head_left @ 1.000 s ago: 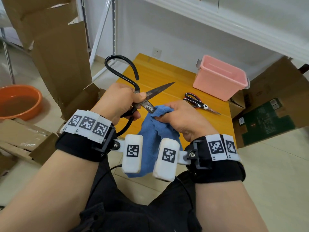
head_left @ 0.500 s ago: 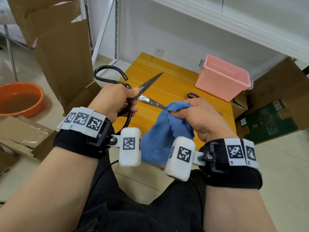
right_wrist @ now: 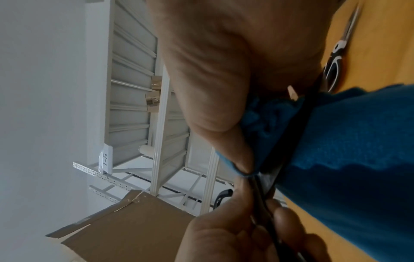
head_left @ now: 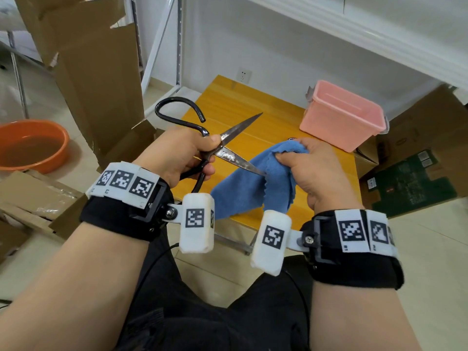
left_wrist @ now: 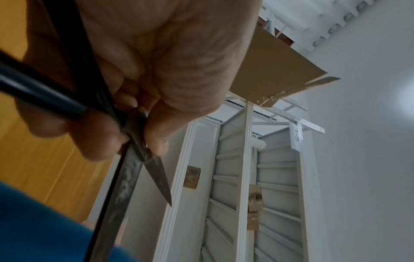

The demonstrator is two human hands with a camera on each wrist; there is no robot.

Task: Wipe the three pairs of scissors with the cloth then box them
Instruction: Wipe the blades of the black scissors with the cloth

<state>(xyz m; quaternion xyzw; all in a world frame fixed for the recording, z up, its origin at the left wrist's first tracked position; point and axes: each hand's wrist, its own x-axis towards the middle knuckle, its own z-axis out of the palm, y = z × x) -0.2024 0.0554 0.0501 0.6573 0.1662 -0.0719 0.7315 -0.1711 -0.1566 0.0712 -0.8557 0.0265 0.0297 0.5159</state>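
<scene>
My left hand [head_left: 210, 155] grips a large pair of black-handled scissors [head_left: 228, 138] at the pivot, above the near edge of the wooden table [head_left: 253, 105]. Its blades are spread: one points up and right, the other runs right into the blue cloth [head_left: 253, 191]. My right hand [head_left: 291, 153] pinches that cloth around the tip of the lower blade. In the left wrist view, fingers and thumb of the left hand [left_wrist: 139, 127] clamp the blades' [left_wrist: 156, 177] base. A second pair of scissors [right_wrist: 336, 58] lies on the table behind my right hand [right_wrist: 241, 150]. The pink box [head_left: 342, 115] stands open at the table's far right.
An orange basin [head_left: 30, 145] sits on the floor at the left among cardboard sheets [head_left: 96, 72]. Cardboard boxes [head_left: 417, 173] crowd the table's right side. A white shelving frame [head_left: 162, 46] stands behind the table against the wall.
The cloth in my right hand has slid along the lower blade from near the pivot out to its tip. The blades have spread wider.
</scene>
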